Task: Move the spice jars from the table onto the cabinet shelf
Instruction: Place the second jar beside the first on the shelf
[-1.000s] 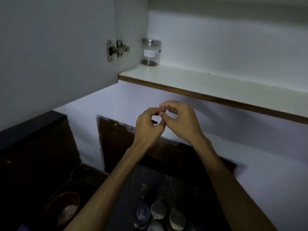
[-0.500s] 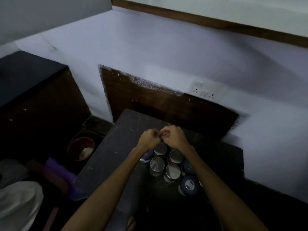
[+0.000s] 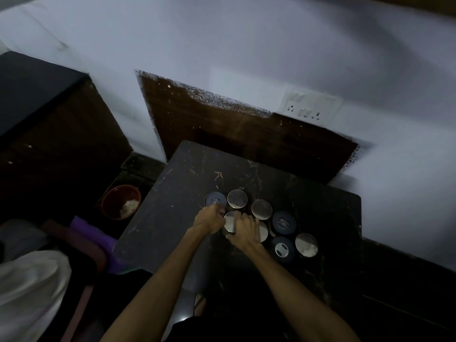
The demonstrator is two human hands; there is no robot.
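Dim room, white wall (image 3: 246,40). Dark marble tabletop (image 3: 172,218) was crowded with round metal-lidded spice jars (image 3: 237,198). Left hand (image 3: 209,219), curled, and right hand (image 3: 246,233), grip undeterminable, were seen over them. Red bowl (image 3: 121,202) lay at 9 o'clock.

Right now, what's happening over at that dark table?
A person is reaching down with both hands into a cluster of spice jars on the dark table. The left hand and right hand flank one silver-lidded jar; whether it's gripped yet is unclear. The other jars stand untouched.
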